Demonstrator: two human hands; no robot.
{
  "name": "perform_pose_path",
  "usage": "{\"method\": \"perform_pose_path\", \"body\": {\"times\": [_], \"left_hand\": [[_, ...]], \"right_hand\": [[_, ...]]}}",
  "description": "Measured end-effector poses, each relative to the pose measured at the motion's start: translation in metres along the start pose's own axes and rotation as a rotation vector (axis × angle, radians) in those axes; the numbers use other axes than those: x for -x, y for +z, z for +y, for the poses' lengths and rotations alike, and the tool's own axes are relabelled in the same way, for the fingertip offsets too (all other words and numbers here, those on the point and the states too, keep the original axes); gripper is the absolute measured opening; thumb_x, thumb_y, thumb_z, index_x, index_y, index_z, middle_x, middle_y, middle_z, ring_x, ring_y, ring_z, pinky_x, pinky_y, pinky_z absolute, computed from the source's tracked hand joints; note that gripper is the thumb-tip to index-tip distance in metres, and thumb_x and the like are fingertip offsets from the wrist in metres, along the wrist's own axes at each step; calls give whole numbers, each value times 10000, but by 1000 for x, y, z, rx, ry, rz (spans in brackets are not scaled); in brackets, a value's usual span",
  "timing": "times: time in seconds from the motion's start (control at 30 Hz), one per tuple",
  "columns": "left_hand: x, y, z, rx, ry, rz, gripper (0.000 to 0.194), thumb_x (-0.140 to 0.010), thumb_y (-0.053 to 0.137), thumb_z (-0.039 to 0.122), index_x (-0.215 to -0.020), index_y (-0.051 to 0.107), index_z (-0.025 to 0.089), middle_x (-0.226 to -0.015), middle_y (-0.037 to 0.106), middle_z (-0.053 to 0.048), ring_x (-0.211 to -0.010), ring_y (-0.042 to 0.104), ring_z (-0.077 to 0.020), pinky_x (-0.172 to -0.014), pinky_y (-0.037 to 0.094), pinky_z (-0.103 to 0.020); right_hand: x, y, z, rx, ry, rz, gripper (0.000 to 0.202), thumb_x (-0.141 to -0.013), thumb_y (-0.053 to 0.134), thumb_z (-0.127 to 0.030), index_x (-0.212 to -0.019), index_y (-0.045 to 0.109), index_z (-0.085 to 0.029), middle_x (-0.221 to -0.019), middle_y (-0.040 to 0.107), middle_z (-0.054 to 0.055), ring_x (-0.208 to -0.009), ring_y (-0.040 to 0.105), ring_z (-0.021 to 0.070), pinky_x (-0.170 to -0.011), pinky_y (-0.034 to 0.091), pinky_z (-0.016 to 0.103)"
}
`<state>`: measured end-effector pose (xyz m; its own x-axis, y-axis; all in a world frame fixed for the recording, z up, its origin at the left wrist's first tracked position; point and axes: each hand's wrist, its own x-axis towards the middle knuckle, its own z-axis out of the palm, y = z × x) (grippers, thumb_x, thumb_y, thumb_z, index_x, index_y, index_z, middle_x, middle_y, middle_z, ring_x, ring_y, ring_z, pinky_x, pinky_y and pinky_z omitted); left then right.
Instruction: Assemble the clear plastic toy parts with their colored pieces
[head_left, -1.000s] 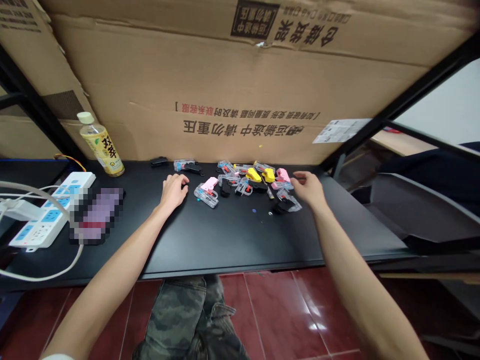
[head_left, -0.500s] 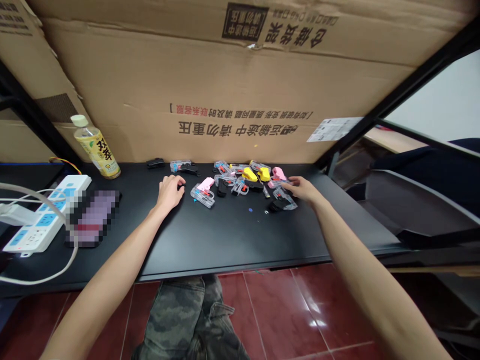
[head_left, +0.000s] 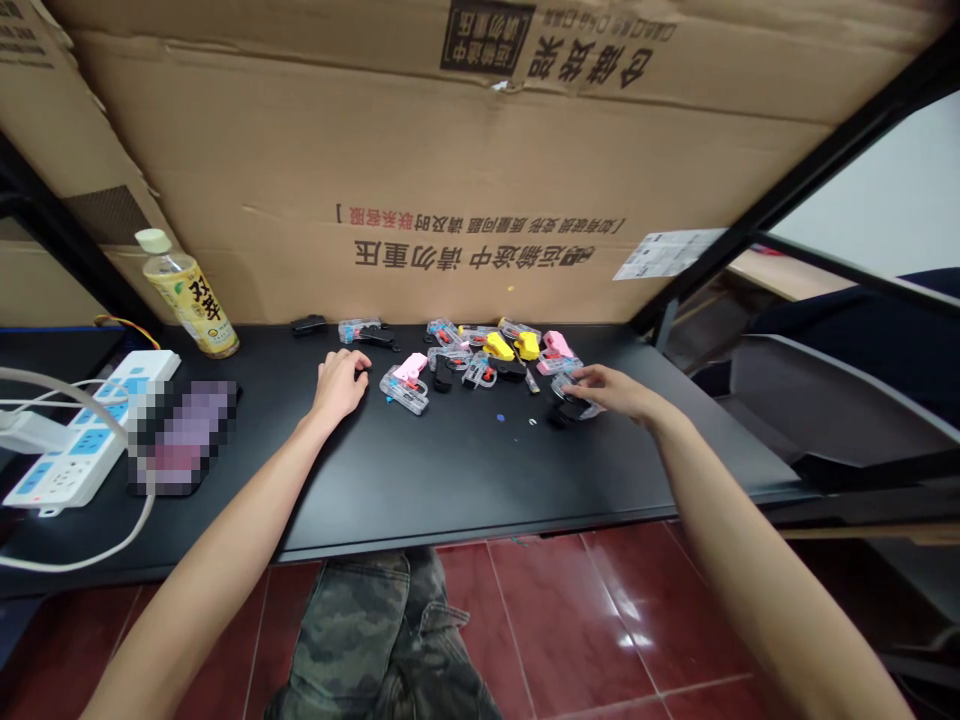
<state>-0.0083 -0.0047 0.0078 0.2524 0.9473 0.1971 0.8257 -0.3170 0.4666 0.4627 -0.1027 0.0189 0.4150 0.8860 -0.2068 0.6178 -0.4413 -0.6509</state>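
Lying right of centre under the nearer right hand, the clear-and-black toy pistol hides its long axis; clamped or not, I cannot tell. Left of centre, the left hand curls, thumb apart.

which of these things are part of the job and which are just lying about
Seem part of the job:
clear-and-black toy pistol, under the right hand
pink-and-clear toy pistols
yellow-and-clear toy pistols

Seem just lying about:
drink bottle
power strip
white cable
pixelated phone-like object
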Motion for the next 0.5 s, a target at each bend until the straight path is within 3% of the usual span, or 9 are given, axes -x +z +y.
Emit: {"method": "perform_pose_path", "body": {"times": [0.27,0.5], "left_hand": [[-2,6,-5,69,39,2,210,-874,591,101,-1013,672,236,-1061,695,-62,-1054,605,-242,-966,465,-388],[-2,6,-6,85,52,-1,209,-873,586,110,-1023,675,225,-1050,691,-70,-1031,608,-239,-980,475,-393]], "right_hand": [[-23,-1,8,114,21,162,556,-622,861,-517,-995,719,-130,-773,676,58,-686,666,245,-657,617,463],[-36,-2,7,110,10,153,535,-608,871,-495,-975,711,-141,-784,703,60,-640,655,206,-558,568,357]]}}
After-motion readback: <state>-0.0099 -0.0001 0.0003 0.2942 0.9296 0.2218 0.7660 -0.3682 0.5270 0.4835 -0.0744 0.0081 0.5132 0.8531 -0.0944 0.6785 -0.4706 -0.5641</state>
